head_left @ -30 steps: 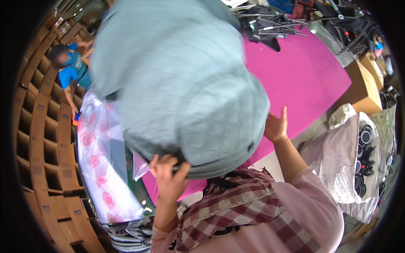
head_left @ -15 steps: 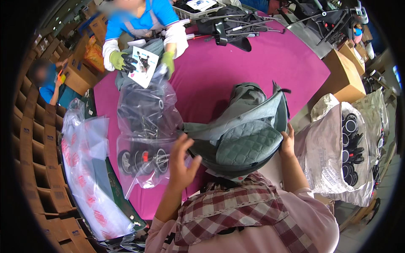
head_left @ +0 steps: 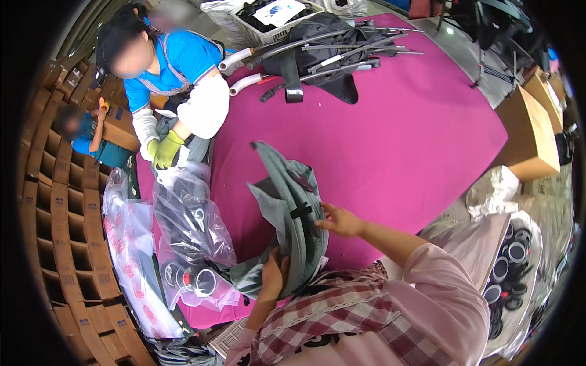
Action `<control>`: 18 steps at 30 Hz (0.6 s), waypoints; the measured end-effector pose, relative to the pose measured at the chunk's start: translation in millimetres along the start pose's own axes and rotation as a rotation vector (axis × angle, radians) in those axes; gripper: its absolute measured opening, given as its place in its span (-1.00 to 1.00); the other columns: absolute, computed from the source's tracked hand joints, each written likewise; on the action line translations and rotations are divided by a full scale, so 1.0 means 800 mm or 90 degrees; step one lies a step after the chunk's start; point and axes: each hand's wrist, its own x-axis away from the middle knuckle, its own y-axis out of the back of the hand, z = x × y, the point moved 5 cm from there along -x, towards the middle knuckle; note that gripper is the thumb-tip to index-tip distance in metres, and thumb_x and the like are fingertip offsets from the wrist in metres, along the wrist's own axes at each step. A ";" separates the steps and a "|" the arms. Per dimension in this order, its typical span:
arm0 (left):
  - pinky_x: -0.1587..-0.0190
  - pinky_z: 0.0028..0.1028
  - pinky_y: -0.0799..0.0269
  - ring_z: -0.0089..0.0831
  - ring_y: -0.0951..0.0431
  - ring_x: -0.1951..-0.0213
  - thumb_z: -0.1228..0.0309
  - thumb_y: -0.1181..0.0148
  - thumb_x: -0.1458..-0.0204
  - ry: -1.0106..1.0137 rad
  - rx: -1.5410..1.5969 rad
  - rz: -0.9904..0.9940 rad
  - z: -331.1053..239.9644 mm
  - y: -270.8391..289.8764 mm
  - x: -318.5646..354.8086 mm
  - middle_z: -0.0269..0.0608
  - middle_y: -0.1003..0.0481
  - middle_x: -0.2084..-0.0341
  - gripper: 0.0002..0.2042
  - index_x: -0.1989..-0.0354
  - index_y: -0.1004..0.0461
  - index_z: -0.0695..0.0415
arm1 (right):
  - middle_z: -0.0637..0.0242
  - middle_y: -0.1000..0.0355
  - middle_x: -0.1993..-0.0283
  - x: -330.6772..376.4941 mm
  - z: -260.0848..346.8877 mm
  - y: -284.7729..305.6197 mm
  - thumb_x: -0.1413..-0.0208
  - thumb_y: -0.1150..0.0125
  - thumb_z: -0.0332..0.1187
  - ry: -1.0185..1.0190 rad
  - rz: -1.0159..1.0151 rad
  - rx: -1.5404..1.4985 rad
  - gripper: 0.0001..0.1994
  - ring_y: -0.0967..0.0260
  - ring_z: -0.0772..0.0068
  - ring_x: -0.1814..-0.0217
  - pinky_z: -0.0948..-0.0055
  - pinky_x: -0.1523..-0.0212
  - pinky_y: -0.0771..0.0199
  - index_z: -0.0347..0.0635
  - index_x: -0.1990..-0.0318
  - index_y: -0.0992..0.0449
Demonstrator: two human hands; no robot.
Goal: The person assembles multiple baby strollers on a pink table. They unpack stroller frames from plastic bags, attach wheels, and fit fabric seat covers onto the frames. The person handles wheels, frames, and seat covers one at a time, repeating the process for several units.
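A grey-green fabric cover [head_left: 308,244], like a stroller seat cover, stands folded on its side in front of me. Black strap pieces show on its outer face. My left hand [head_left: 274,277] is closed on its lower left part, with some fingers hidden in the folds. At its right edge, my right hand [head_left: 342,221] touches the cloth with the fingers apart. Left of the cover lies a clear plastic bag [head_left: 198,213] with dark wheeled stroller parts inside. A co-worker's yellow-green gloved hand [head_left: 166,151] is at the bag's far end, over grey cloth.
All this lies on a magenta-covered table [head_left: 415,122]. Black frames with tubes [head_left: 329,52] and a white crate [head_left: 274,30] are at the back. Plastic sheets [head_left: 137,256] and carton stacks [head_left: 61,244] line the left. A wheel sack [head_left: 506,268] and carton [head_left: 528,134] stand right.
The cover has turned from spread with its quilted inside showing to folded on edge, farther left. My left hand has closed on it; my right has moved left. The co-worker's printed card has left view.
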 end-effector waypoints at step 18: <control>-0.04 -0.17 -0.37 0.06 -0.48 0.05 0.19 -0.13 -0.14 0.190 -0.026 -0.026 0.031 -0.068 -0.021 0.12 -0.51 0.17 -0.63 0.05 -0.49 0.24 | 0.10 -0.50 -0.01 -0.323 0.028 0.284 -0.08 -0.33 -0.15 -0.005 -0.118 -0.430 -0.21 -0.49 0.33 0.02 0.32 -0.03 -0.44 -0.14 -0.40 -0.06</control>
